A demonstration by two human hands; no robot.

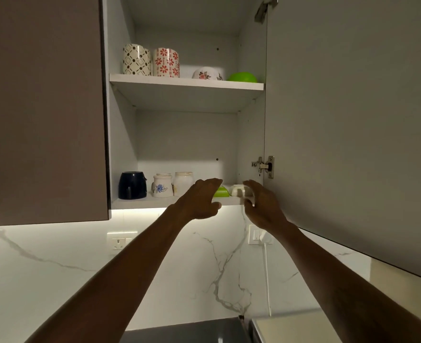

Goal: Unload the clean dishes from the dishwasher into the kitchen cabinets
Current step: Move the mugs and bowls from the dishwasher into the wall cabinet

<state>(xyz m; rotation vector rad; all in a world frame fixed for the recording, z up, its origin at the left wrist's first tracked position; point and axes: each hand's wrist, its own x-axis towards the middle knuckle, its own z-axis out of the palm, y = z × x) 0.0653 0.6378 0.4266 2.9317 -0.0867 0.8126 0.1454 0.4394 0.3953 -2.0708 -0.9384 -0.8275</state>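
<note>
The wall cabinet stands open, its lower shelf (135,203) at hand height. My left hand (199,199) is raised to the shelf's front edge with fingers spread, partly covering a green bowl (222,192). My right hand (261,206) is just to the right, fingers apart and reaching against a small white bowl (238,189) that sits on the shelf beside the green one. Neither hand grips anything. The right side of the white bowl is hidden behind my fingers.
The lower shelf also holds a dark blue mug (132,185), a white floral jar (162,186) and a white cup (183,182). On the upper shelf (187,82) stand two patterned canisters, a floral bowl (207,73) and a green bowl (242,77). The open door (353,120) hangs right.
</note>
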